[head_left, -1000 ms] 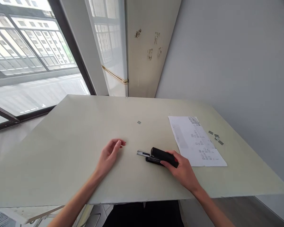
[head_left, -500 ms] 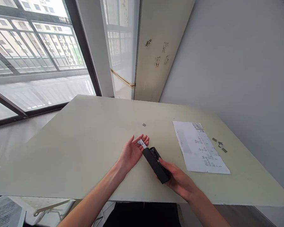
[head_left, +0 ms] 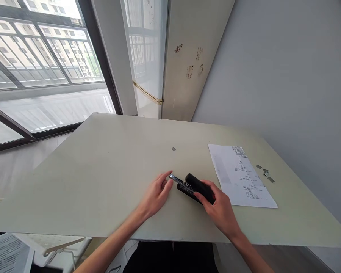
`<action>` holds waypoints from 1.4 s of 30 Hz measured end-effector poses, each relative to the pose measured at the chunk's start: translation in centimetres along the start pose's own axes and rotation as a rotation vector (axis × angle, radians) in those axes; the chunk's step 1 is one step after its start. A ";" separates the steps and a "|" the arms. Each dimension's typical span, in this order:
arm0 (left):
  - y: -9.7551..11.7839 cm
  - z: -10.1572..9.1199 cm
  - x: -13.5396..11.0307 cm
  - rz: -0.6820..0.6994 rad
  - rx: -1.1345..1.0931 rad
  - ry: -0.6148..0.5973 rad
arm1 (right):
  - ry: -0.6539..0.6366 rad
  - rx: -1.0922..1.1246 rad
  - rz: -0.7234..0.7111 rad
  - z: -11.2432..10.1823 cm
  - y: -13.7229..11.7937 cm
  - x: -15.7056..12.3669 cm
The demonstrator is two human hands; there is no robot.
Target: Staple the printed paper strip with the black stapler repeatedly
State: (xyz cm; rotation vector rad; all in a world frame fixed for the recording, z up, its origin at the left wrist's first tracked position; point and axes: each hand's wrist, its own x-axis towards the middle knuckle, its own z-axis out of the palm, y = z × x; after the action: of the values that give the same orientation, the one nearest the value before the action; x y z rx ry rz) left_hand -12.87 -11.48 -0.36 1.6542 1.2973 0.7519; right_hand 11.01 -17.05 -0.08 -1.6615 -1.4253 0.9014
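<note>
A black stapler (head_left: 193,185) lies on the pale table (head_left: 102,170), its metal staple tray pulled out toward the left. My right hand (head_left: 219,210) grips the stapler's rear end from above. My left hand (head_left: 156,193) rests beside the tray's tip, fingers curled, with the fingertips touching the metal end. A printed sheet of paper (head_left: 240,176) lies to the right of the stapler.
A single strip of staples (head_left: 173,149) lies beyond the stapler. Several more staple strips (head_left: 265,172) sit near the wall, right of the paper. A tall cabinet (head_left: 170,57) stands behind the table, with a window at left. Printed pages (head_left: 5,254) show below the table's left edge.
The stapler was lifted and tilted toward my open left palm, then set back down flat. My left hand has turned over and now pinches at the tray's tip.
</note>
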 end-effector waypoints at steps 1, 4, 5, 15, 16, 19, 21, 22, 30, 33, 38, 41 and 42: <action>-0.1 0.3 -0.1 0.010 0.021 -0.019 | 0.014 -0.012 -0.020 0.3 0.3 0.1; -0.5 0.8 -0.2 0.025 0.066 -0.046 | 0.053 -0.042 -0.056 1.0 1.4 0.4; -0.6 0.8 -0.2 0.030 0.072 -0.051 | 0.061 -0.047 -0.064 1.1 1.6 0.5; -1.4 0.5 0.4 0.031 0.045 0.037 | -0.007 0.043 -0.062 0.8 1.8 0.9; -1.4 0.6 0.3 0.031 0.057 0.038 | -0.006 0.040 -0.070 0.8 1.9 1.0; -1.3 1.0 0.1 0.044 0.100 0.028 | 0.000 0.045 -0.088 0.9 2.2 1.0; -1.2 1.2 0.0 0.066 0.119 0.028 | -0.011 0.057 -0.093 0.9 2.4 1.1; -1.1 1.2 0.0 0.079 0.128 0.024 | -0.018 0.059 -0.097 0.9 2.4 1.1; -1.5 -0.8 1.0 0.123 0.222 -0.033 | -0.045 0.029 -0.134 0.1 2.8 1.2; -1.5 -0.8 0.5 0.137 0.219 -0.031 | -0.037 0.037 -0.141 0.0 2.9 1.2; -1.3 -0.2 -0.7 0.089 0.218 0.034 | -0.011 0.034 -0.141 0.1 3.0 1.1; -1.3 -0.1 -1.0 0.064 0.242 0.023 | -0.003 0.033 -0.130 0.2 3.1 1.0; -1.4 0.0 -1.1 0.061 0.254 0.019 | 0.001 0.030 -0.129 0.3 3.1 1.0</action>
State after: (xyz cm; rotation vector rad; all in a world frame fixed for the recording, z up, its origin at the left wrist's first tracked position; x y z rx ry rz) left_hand -13.74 -12.46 -1.57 1.8992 1.4080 0.6608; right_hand 12.32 -16.33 -3.03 -1.5291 -1.4921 0.8450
